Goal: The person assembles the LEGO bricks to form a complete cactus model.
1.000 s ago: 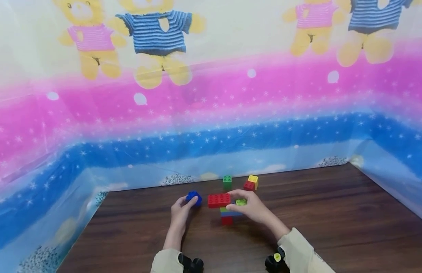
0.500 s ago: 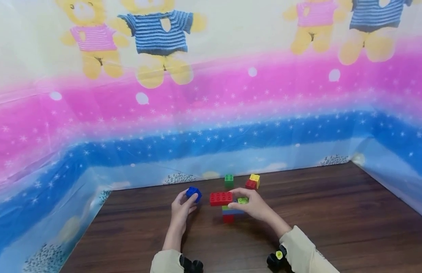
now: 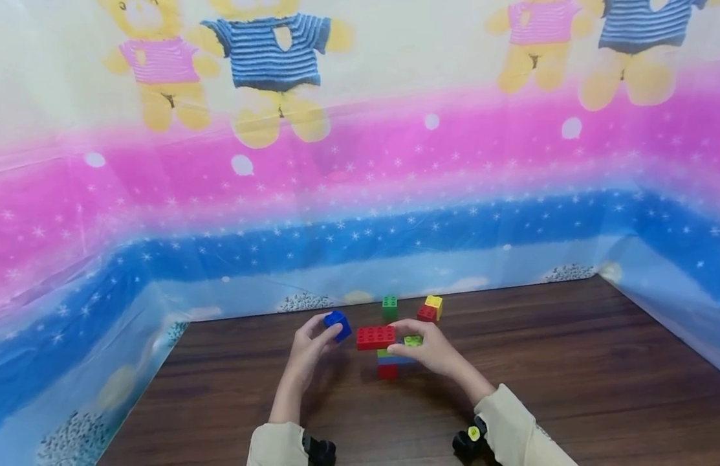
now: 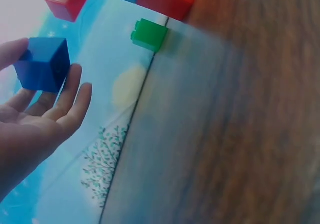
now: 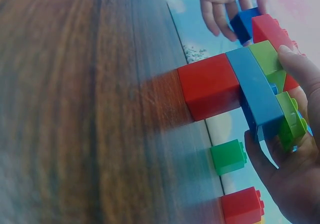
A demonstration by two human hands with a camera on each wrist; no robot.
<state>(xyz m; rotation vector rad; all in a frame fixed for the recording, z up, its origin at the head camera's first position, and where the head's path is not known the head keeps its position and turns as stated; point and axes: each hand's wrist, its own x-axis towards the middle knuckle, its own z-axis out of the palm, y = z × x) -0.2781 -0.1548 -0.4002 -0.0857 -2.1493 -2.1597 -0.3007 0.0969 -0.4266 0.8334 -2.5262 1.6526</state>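
1 blue brick [image 3: 336, 322] pinched btwn L hand [image 3: 306, 349] thumb [image 4: 13, 52] & fingertips [image 4: 75, 71], R hand [image 3: 432, 350] pinching long red brick [image 3: 374, 337] at end.

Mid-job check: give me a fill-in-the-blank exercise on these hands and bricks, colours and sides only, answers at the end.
1. The brick in the left hand is ____.
2. The long red brick is gripped at one end by the ____ hand.
3. Behind the stack, the lone brick is ____.
4. Beside the small red brick, the neighbouring block is ____.

Missing words: blue; right; green; yellow.
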